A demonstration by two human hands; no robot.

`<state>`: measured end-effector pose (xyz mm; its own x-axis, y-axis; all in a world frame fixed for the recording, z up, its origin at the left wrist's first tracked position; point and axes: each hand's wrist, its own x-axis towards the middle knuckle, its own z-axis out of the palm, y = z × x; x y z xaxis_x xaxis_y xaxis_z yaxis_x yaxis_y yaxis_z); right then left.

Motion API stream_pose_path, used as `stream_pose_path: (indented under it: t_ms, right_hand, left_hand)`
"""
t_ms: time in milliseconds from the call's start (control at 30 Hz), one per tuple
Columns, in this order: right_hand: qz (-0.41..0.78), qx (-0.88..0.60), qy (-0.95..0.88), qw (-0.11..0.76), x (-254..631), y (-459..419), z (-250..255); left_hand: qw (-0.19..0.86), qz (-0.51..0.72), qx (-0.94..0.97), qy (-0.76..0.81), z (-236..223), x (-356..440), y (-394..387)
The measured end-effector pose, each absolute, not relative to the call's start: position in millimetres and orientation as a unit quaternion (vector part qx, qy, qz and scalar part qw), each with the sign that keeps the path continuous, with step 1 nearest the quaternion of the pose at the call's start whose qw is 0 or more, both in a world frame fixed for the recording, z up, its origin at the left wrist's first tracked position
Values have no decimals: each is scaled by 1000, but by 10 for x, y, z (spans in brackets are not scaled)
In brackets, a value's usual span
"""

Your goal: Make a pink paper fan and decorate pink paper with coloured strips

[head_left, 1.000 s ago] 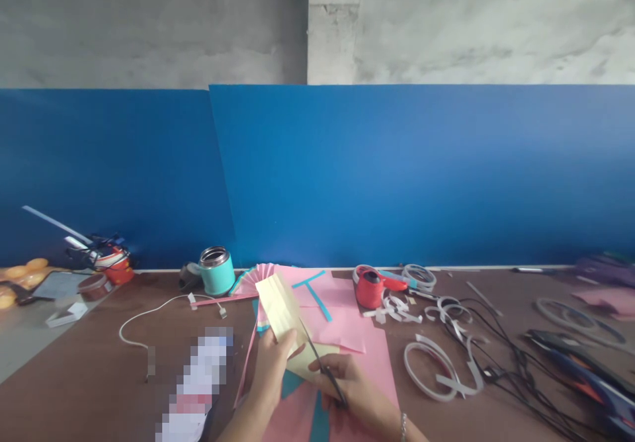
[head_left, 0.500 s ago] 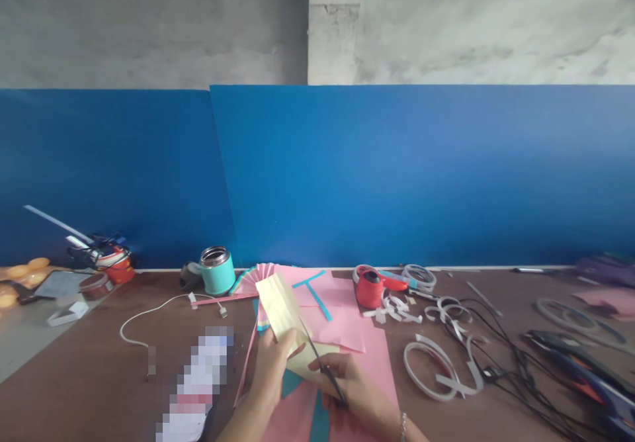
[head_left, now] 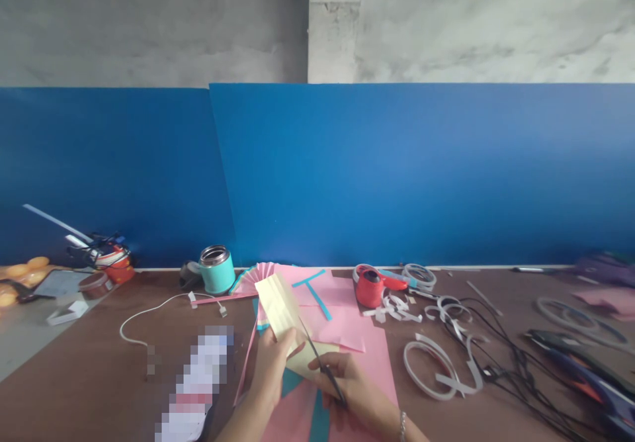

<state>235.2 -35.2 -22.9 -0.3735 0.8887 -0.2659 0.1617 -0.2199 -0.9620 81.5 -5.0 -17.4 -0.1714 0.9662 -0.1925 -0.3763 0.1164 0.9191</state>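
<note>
My left hand (head_left: 270, 369) pinches the lower end of a folded, pleated yellow paper (head_left: 278, 309) that stands up and leans left over the table. My right hand (head_left: 354, 389) is wrapped round black scissors (head_left: 321, 362), whose blades rest against the right edge of the yellow paper. Both hands hover over pink paper sheets (head_left: 342, 326) with teal strips (head_left: 315, 293) lying on the brown table (head_left: 99, 369).
A teal metal cup (head_left: 217, 270) and a white cable (head_left: 149, 313) lie to the left. A red tool (head_left: 370, 288), white tape rings (head_left: 436, 366) and black cords (head_left: 520, 369) are to the right. A blue board (head_left: 397, 177) backs the table. A blurred-out object (head_left: 196, 382) lies near left.
</note>
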Motion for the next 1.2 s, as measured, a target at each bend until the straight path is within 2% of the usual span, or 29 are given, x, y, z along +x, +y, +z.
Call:
stream_pose_path:
  t_ms: [1200]
  right_hand:
    - [597, -490, -564, 293, 2353, -330, -338]
  left_hand:
    - [568, 597, 298, 481, -152, 803, -57]
